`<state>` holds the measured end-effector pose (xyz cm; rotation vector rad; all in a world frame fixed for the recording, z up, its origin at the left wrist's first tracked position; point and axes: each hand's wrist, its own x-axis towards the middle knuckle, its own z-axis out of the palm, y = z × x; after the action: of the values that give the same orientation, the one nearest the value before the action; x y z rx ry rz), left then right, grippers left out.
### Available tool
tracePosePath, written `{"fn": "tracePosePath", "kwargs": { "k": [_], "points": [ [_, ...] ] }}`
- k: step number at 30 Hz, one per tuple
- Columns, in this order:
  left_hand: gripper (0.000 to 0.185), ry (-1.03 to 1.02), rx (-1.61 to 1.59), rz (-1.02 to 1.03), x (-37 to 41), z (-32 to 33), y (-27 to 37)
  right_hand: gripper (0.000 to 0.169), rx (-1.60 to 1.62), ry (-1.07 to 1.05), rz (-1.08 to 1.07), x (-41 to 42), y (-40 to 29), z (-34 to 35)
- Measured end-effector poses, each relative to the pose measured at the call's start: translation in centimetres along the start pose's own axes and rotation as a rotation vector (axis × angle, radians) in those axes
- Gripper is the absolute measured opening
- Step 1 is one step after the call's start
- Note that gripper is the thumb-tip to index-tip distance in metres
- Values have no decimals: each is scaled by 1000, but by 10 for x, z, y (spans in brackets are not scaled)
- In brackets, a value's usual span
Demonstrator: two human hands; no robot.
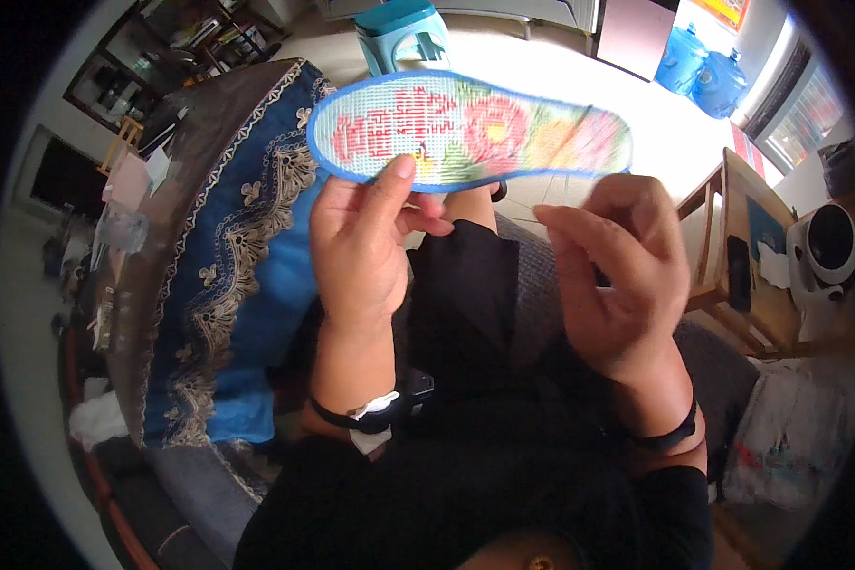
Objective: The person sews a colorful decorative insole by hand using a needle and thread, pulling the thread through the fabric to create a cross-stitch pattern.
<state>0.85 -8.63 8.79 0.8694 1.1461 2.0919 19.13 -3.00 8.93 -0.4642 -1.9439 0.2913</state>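
An embroidered insole (pixel 495 132) with a blue edge is held up lengthwise before me. It bears red characters at its left end and pink, yellow and green flowers along the rest. My left hand (pixel 367 242) grips its lower edge near the left end, thumb on the patterned face and fingers behind. To the right, my right hand (pixel 616 263) hovers just below the insole's other end, fingers curled and slightly blurred. Whether a fine thread or needle sits between those fingertips is too small to tell. A dark, slanting strand (pixel 576 128) shows on the flowered end.
At left stands a table draped with a blue lace-trimmed cloth (pixel 256 263). Beyond the insole is a teal plastic stool (pixel 402 35). Blue water jugs (pixel 719 85) stand at far right. A wooden table (pixel 776 285) near my right side carries a white rounded appliance (pixel 826 249).
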Motion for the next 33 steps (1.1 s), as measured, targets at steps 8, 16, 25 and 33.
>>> {"fn": "tracePosePath", "kwargs": {
  "k": [8,16,25,33],
  "points": [
    [29,-127,7,6,-15,7,2,29,296,86,127,-9,-5,7],
    [25,-109,71,111,-4,-10,5,20,685,500,431,-13,77,-42],
    [25,-129,70,169,9,-29,9,16,1074,729,755,-150,313,-297],
    [26,-96,89,159,20,-33,4,19,161,957,1118,-308,351,-443]
  ]
}}
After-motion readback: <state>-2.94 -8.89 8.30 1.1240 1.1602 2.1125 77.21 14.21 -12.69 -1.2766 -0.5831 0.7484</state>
